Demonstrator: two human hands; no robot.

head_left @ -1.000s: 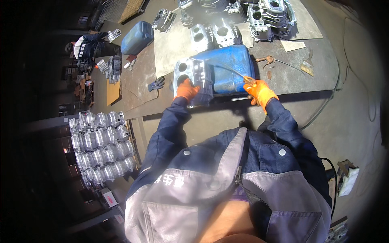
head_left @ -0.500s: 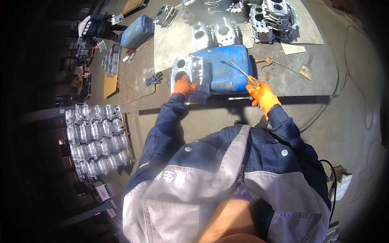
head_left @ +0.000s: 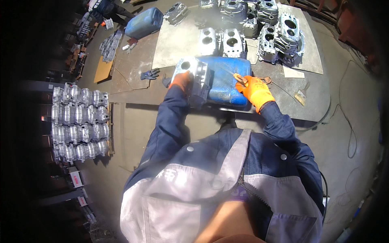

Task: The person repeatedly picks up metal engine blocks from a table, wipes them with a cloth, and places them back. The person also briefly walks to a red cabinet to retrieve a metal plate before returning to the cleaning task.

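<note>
A silver cast-metal engine block (head_left: pixel 201 77) with round bores rests against the left part of a blue plastic jerrycan (head_left: pixel 229 87) lying on the table. My left hand (head_left: pixel 181 81), in an orange glove, is closed on the block's near left side, its fingertips partly hidden by the bore. Also gloved in orange, my right hand (head_left: pixel 259 92) is wrapped round the wooden handle of a thin file (head_left: pixel 238 77). Its slim metal shaft points left over the can toward the block; motion blurs the tip, so contact cannot be made out.
More engine blocks (head_left: pixel 279 38) stand at the table's far side. An air blow gun (head_left: pixel 267 80) with a hose and a brush (head_left: pixel 300 97) lie to the right; a dark glove (head_left: pixel 150 74) lies left. Stacked castings (head_left: pixel 81 121) fill a pallet at left. Another person (head_left: pixel 103 8) works beyond.
My right hand has moved forward and slightly left over the jerrycan with the file. The left hand keeps its hold on the block. The whole view has shifted a little.
</note>
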